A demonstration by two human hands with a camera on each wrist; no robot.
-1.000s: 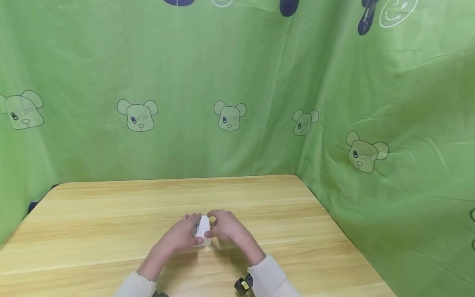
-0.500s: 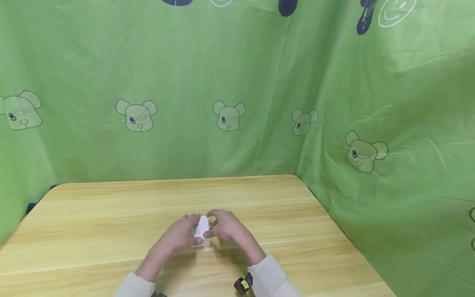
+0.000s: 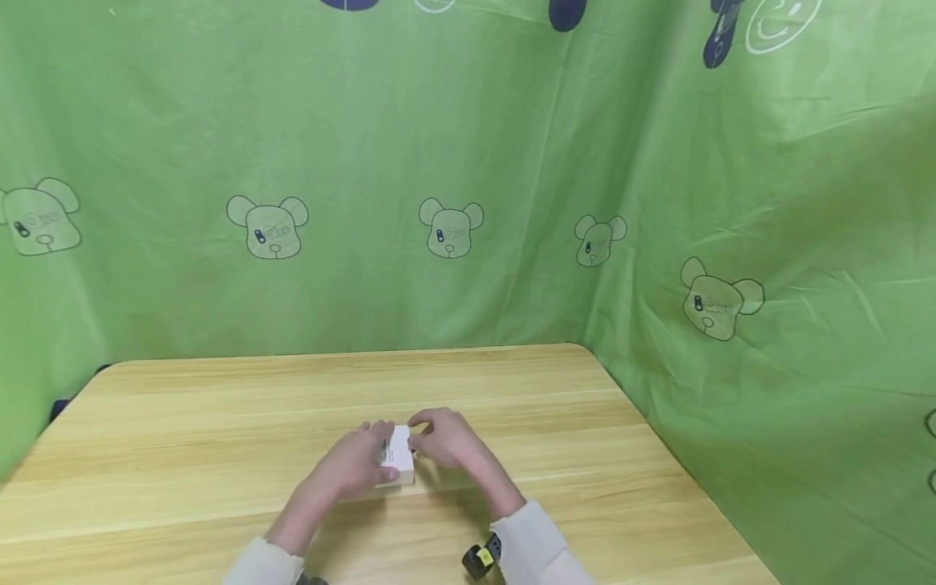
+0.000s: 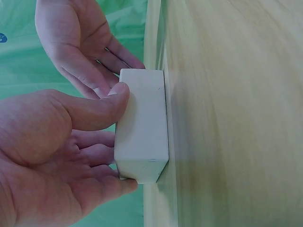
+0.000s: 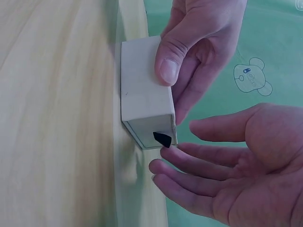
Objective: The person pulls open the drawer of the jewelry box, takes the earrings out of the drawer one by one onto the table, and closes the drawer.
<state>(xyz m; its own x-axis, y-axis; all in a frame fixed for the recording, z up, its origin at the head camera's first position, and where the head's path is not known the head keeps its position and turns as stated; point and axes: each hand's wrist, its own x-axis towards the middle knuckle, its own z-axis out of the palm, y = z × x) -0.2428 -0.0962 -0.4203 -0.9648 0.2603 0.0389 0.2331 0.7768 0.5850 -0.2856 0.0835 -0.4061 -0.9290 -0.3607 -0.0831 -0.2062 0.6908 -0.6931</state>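
A small white cardboard box with dark print on top lies flat on the wooden table. My left hand grips it from above, thumb on the near side and fingers at the far side. From the box's right end sticks a short black tab. My right hand is beside that end, thumb and fingers spread apart. One of its fingertips is right at the tab, while the thumb stays off the box in the right wrist view.
The light wooden table spreads around the box on all sides. Behind it and to the right hang green curtains printed with bear heads. A black device with a yellow patch is strapped at the right wrist.
My right thumb has come off the box's near right corner, and the right hand has shifted slightly away from me. The left hand keeps its grip, and the box stays put.
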